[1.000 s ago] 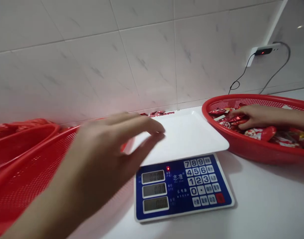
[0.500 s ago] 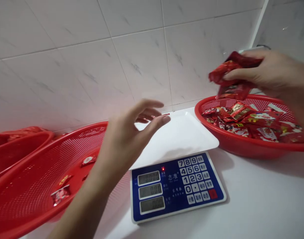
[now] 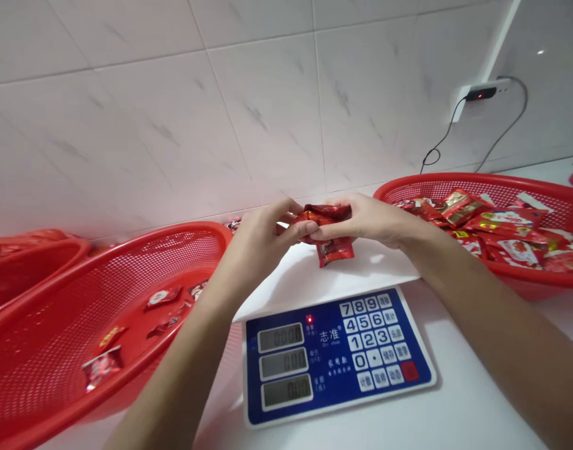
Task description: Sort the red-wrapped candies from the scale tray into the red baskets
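Observation:
Above the white pan (image 3: 291, 281) of a digital scale (image 3: 326, 387), both hands meet around a few red candy packets (image 3: 336, 251). My right hand (image 3: 375, 219) is closed on them from the right. From the other side, my left hand (image 3: 268, 240) pinches their left edge between thumb and fingers. One packet hangs below the fingers, over the pan. My palms and the bundle hide the far part of the pan. The scale's displays appear to read zeros, and a red light glows beside them.
A red mesh basket (image 3: 540, 182) heaped with red packets stands on the right. On the left, another red basket (image 3: 174, 240) holds several scattered packets, with a further red container (image 3: 37, 269) beyond. Behind runs a tiled wall with a socket (image 3: 462, 103) and hanging cables.
My right hand has carried the packets leftward and down from above the right basket to over the pan. My left hand, open before, has closed on the packets' edge.

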Demonstrator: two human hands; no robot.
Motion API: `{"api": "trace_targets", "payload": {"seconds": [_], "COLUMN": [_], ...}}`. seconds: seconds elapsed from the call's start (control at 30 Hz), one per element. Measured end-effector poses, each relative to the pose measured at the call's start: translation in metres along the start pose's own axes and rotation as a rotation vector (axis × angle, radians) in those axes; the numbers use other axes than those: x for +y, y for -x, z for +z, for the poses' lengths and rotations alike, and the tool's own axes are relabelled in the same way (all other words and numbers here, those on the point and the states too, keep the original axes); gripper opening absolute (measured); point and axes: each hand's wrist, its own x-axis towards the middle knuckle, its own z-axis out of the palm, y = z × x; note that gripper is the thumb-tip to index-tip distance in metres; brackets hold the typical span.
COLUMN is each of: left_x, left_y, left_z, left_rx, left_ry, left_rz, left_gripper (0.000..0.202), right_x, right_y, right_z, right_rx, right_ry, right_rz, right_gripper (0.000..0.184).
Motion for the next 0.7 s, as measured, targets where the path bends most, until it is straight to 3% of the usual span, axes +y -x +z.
{"api": "trace_targets", "payload": {"seconds": [0.13, 0.2, 0.37, 0.47, 0.7], "left_x": [-0.005, -0.008, -0.016, -0.02, -0.02], "left_y": [-0.004, -0.005, -0.003, -0.004, -0.001], "left_z": [-0.006, -0.011, -0.016, -0.013, -0.01], "left_rx": [-0.083, -0.1, -0.123, -0.167, -0.193], "left_ry": [0.159, 0.158, -0.102, -0.264, -0.511], "left_rz": [-0.028, -0.085, -0.158, -0.137, 0.018], "left_gripper": [0.027, 0.027, 0.02, 0.008, 0.017], "right_x": [0.001, 0.0, -0.012, -0.019, -0.028], "right_y": [0.004, 0.006, 0.014, 0.019, 0.021], "right_z": [-0.002, -0.005, -0.018, -0.02, -0.006], "right_rx": [0.035, 0.149, 0.469, 0.429, 0.397], "right_ry": [-0.054, -0.088, -0.064, 0.031, 0.112], "right_rz": [0.034, 0.047, 0.02, 0.038, 0.04], "right_gripper": [0.029, 0.029, 0.027, 0.026, 0.027]}}
